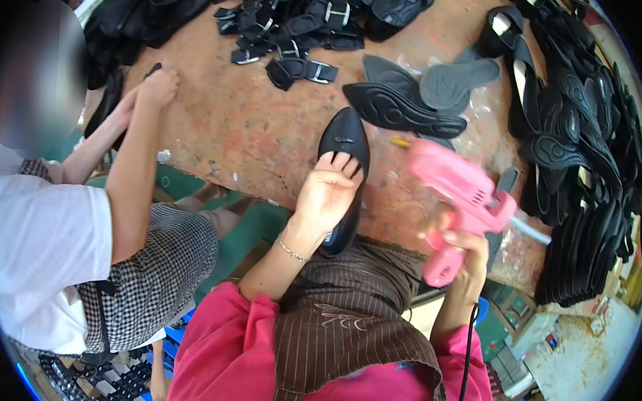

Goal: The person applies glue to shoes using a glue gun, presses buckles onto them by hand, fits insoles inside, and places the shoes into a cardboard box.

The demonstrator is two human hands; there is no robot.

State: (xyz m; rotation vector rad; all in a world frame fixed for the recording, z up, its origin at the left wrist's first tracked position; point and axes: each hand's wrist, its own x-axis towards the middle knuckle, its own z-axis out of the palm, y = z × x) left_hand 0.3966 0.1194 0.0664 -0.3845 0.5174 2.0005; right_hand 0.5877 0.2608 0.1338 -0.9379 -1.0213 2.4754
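Pink plastic glue gun (461,177) is in your right hand (471,246), fingers wrapped round the handle; a bit blurred, so can't tell if the trigger is pressed. Its yellowish nozzle (401,141) points left toward the shoe, apart from it. Pale glue stick (530,230) pokes out the back; black cord (466,360) runs down along your right sleeve. Your left hand (328,195) holds the black shoe (347,125), fingers tucked into its opening, rest of the hand over it. Shoe is in front of you at the near table edge, pointed toe away, small bow on top, heel end by your striped apron (357,333). Bracelet (293,252) on your left wrist. Just beyond the gun: black insole (402,112) on the table (237,134), grey insole (458,84) beside it. Further out, you've got buckled straps (301,29) heaped at the far side, and more dark insoles (569,250) piled and lined up along the right. To your left, a co-worker in a white shirt (50,237) has a forearm over the table, hand (160,84) curled, small dark bit showing at it.
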